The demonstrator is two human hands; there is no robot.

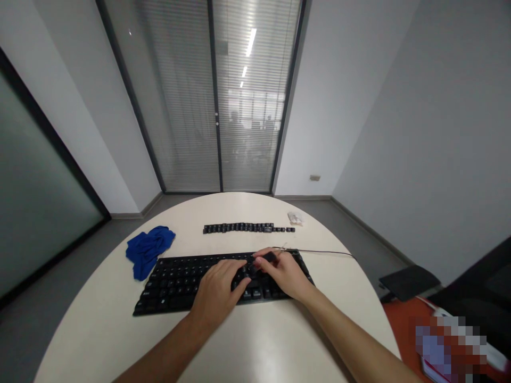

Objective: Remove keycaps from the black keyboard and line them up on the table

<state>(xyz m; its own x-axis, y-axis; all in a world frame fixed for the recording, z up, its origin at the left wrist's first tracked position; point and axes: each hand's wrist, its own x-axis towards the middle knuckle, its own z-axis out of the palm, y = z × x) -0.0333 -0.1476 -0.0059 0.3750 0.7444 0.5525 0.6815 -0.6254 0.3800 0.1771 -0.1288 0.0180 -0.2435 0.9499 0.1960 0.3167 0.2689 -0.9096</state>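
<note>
Soft, dim light, pale sheen on the tabletop [255,343], bright streaks in the glass [255,80], blocky pixels lower right.

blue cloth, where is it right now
In the head view, the blue cloth lies crumpled on the left side of the table, beside the far left corner of the keyboard.

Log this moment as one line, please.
left hand: over keyboard | right hand: holding small black piece | black keycaps: lined up beyond keyboard | blue cloth: near keyboard's left end
</note>
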